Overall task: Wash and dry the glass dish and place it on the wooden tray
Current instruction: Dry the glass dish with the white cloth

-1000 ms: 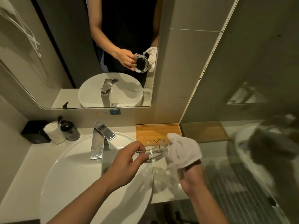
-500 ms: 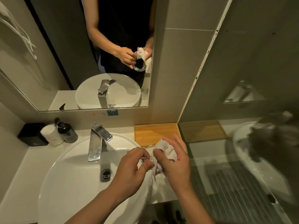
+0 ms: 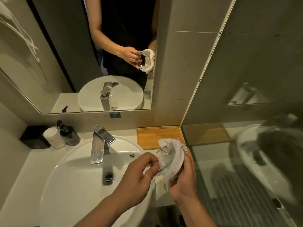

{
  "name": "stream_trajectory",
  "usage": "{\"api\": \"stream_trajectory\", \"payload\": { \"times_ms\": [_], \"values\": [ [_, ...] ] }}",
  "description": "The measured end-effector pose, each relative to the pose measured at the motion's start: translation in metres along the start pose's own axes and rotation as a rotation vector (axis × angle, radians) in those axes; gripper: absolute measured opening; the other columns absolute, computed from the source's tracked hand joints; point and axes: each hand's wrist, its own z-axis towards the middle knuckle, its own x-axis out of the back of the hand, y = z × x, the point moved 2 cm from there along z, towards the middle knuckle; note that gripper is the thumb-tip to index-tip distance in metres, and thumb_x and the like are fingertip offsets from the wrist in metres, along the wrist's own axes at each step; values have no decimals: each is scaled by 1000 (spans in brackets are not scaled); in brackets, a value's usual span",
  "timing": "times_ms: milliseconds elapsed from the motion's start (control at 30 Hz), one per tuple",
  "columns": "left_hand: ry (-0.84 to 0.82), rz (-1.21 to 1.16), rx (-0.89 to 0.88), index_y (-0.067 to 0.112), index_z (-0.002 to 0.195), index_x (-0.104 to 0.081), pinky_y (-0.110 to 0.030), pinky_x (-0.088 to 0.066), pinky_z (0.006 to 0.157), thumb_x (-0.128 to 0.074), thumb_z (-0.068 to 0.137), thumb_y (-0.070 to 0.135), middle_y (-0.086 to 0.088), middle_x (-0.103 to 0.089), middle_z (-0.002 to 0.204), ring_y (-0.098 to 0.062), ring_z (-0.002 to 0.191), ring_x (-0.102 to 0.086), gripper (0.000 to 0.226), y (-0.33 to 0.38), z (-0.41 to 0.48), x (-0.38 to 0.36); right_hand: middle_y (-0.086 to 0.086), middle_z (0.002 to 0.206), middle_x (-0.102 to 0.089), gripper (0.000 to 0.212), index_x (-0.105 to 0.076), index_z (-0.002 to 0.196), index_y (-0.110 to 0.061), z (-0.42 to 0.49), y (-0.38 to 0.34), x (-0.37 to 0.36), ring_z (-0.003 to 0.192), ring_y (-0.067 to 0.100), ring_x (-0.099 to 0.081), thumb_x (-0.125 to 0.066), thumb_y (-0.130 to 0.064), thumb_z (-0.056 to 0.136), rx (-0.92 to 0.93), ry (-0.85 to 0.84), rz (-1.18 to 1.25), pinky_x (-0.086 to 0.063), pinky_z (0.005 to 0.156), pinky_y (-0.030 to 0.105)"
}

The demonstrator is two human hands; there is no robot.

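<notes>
A clear glass dish (image 3: 164, 157) is held on edge above the right rim of the white basin (image 3: 78, 177). My left hand (image 3: 139, 176) pinches the dish's near rim with thumb and fingers. My right hand (image 3: 185, 179) cups a white cloth (image 3: 175, 154) around the dish's far side and underside. The wooden tray (image 3: 152, 136) lies on the counter just behind both hands, against the wall, with nothing on it.
A chrome tap (image 3: 100, 143) stands at the basin's back, with the drain (image 3: 108, 176) below it. A dark pump bottle (image 3: 69, 134), a white roll (image 3: 53, 138) and a black box (image 3: 33, 136) sit at the back left. A glass partition (image 3: 246, 112) bounds the right. A mirror hangs above.
My right hand brought the cloth from beside the dish onto it and now wraps it around the far side. The dish has tipped from level to on edge.
</notes>
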Motion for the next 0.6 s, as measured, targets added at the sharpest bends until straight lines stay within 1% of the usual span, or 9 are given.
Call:
{"api": "stream_trajectory", "payload": {
  "times_ms": [67, 100, 133, 233, 333, 433, 467, 533, 600],
  "values": [
    [-71, 65, -39, 28, 97, -59, -18, -45, 79, -52, 98, 15, 15, -62, 94, -12, 93, -58, 15, 6, 4, 3, 10, 130, -68, 63, -66, 126, -36, -1, -1, 0, 124, 34, -63, -71, -72, 74, 17, 2, -60, -49, 106, 61],
    [-107, 78, -42, 28, 101, -59, -17, -45, 81, -52, 100, 15, 16, -61, 97, -11, 96, -58, 15, 10, 5, 4, 9, 128, -70, 74, -66, 123, -38, -1, -2, -1, 121, 34, -66, -77, -77, 61, 42, -6, -93, -53, 101, 59],
    [-143, 88, -43, 28, 104, -59, -16, -45, 82, -52, 101, 16, 15, -61, 99, -11, 98, -57, 15, 12, 7, 5, 9, 127, -70, 79, -67, 122, -39, -1, -1, -1, 119, 33, -67, -82, -76, 54, 82, -20, -106, -55, 99, 58],
    [-215, 98, -25, 26, 103, -59, -13, -43, 82, -51, 102, 21, 13, -62, 99, -8, 97, -55, 10, 20, 10, 6, 11, 128, -69, 78, -67, 122, -35, -1, 1, -1, 118, 34, -67, -88, -68, 55, 179, -26, -111, -55, 98, 60],
    [-208, 61, 41, 24, 100, -60, -11, -42, 75, -48, 104, 27, 11, -63, 94, -1, 86, -55, 13, 27, 11, 4, 7, 125, -70, 62, -68, 118, -38, -6, 6, -3, 115, 32, -69, -82, -66, 65, 236, -19, -156, -57, 96, 58],
    [-184, -33, 90, 21, 97, -63, -25, -47, 75, -50, 102, 31, 2, -66, 89, -9, 81, -58, 17, 26, 12, -2, 6, 122, -72, 55, -67, 120, -34, -13, 11, -4, 113, 28, -70, -76, -59, 72, 255, -11, -154, -61, 93, 46],
    [-175, -59, 103, 19, 96, -63, -28, -47, 74, -51, 101, 30, -2, -66, 88, -13, 80, -58, 17, 25, 11, -4, 5, 121, -72, 51, -67, 120, -36, -13, 11, -3, 112, 26, -71, -72, -58, 74, 257, -2, -169, -61, 92, 44],
    [-163, -70, 107, 17, 93, -65, -27, -47, 75, -53, 100, 24, -1, -66, 86, -13, 80, -57, 15, 22, 10, -5, -1, 115, -74, 42, -68, 114, -43, -9, 12, 1, 109, 23, -72, -66, -59, 75, 225, 5, -184, -62, 89, 40],
    [-162, -45, 99, 20, 92, -67, -20, -47, 77, -57, 99, 18, 5, -68, 88, -6, 83, -60, 13, 21, 9, -4, -1, 111, -75, 41, -69, 107, -47, -3, 12, 5, 109, 27, -71, -70, -64, 70, 125, 38, -111, -60, 91, 46]
  ]
}}
